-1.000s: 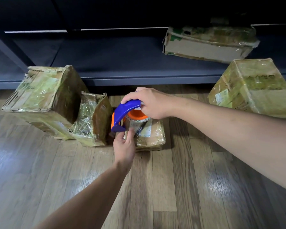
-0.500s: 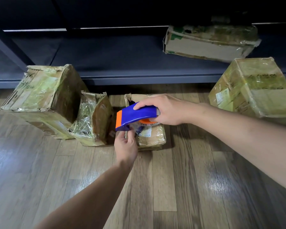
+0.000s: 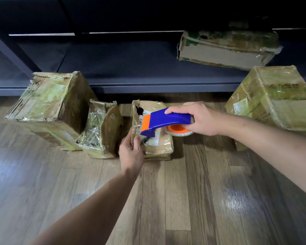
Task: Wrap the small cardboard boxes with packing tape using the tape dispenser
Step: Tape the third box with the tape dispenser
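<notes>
At centre, the right hand curls its fingers over the blue handle of the tape dispenser, holding it firmly from above. The dispenser lies nearly level, with its orange-and-blue head pointing left over the top face of the small cardboard box. Its orange-cored tape roll sits under the palm, beyond the box's right edge. A clear strip of tape runs from the head down to the box's left edge.

The left hand grips the near left edge of the same box, thumb on the top face and fingers wrapped down the side. Whether the tape end lies under the thumb cannot be told. The box rests flat on the wooden floor; it is already glossy with tape and has a torn hole at its far left corner.

Just beside it on the left stands a second small box, tilted and covered in crinkled film. This one leans against a larger box, also tilted. Well apart on the right sits another large box, taped over its top. Behind all of these runs a dark low shelf, on which a flat, battered carton lies towards the right.
</notes>
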`<move>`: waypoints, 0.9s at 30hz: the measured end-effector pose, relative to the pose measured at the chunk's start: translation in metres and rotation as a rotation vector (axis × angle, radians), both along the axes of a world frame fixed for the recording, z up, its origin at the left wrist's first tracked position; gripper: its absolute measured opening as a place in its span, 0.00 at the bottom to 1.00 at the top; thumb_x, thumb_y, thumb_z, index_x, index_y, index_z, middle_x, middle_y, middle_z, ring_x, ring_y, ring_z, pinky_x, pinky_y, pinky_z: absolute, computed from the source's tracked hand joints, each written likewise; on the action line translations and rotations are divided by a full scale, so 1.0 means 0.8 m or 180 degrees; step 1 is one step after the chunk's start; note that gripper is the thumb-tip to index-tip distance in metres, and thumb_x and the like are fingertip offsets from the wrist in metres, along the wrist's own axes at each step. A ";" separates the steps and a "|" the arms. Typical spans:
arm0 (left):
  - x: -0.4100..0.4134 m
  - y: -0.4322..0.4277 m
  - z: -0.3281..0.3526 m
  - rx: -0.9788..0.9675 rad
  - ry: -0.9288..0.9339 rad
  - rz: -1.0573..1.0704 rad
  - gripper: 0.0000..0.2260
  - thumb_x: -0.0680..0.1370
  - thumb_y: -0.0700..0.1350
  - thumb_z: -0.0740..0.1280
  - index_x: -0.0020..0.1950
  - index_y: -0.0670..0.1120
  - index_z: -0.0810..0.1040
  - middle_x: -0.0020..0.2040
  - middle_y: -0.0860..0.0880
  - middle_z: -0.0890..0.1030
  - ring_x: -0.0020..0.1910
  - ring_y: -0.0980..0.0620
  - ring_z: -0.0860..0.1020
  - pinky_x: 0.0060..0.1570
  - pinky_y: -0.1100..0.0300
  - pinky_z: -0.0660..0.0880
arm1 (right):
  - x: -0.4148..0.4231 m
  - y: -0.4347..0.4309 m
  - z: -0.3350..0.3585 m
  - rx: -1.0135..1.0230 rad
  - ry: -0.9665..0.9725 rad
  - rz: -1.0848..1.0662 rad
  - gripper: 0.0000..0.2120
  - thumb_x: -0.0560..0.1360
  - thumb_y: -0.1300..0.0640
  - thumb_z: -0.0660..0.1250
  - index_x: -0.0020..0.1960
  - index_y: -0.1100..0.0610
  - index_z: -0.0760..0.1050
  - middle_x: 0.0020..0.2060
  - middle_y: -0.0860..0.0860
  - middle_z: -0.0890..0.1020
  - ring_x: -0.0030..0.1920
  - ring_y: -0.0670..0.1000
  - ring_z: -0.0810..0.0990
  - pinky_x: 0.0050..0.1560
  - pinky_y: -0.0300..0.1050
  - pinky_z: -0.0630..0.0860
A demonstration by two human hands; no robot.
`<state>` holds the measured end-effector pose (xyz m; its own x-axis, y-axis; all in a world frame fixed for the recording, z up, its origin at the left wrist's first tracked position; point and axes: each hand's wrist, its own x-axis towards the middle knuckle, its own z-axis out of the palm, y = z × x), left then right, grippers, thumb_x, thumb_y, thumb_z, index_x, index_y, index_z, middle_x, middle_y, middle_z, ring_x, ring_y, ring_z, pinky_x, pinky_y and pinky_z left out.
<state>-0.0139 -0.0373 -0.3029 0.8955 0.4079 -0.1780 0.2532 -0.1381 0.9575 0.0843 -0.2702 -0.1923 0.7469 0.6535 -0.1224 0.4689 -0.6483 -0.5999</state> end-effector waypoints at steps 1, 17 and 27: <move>0.002 0.005 -0.001 0.0049 0.0058 0.0019 0.14 0.82 0.55 0.61 0.64 0.61 0.81 0.57 0.49 0.84 0.52 0.53 0.83 0.55 0.49 0.81 | 0.000 -0.005 0.000 -0.0063 -0.0014 -0.0018 0.31 0.77 0.59 0.71 0.73 0.37 0.67 0.50 0.32 0.72 0.51 0.32 0.73 0.46 0.24 0.67; 0.007 0.047 0.029 0.0920 0.0723 -0.0696 0.28 0.86 0.58 0.56 0.84 0.61 0.49 0.75 0.52 0.73 0.72 0.48 0.72 0.73 0.49 0.68 | 0.000 0.025 -0.019 -0.0368 -0.0727 -0.0244 0.34 0.78 0.62 0.65 0.77 0.37 0.60 0.53 0.50 0.65 0.47 0.52 0.74 0.47 0.47 0.77; 0.006 0.058 0.053 0.2722 0.0700 -0.2184 0.39 0.83 0.63 0.52 0.83 0.44 0.36 0.83 0.42 0.37 0.82 0.43 0.38 0.82 0.47 0.49 | -0.017 0.052 0.003 -0.1051 -0.1410 -0.0102 0.28 0.73 0.60 0.68 0.70 0.48 0.62 0.56 0.53 0.70 0.53 0.54 0.70 0.49 0.53 0.73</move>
<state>-0.0094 0.0094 -0.2604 0.9614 -0.0965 -0.2576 0.0228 -0.9053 0.4243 0.0709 -0.2286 -0.1897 0.7925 0.6098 0.0135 0.6072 -0.7866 -0.1122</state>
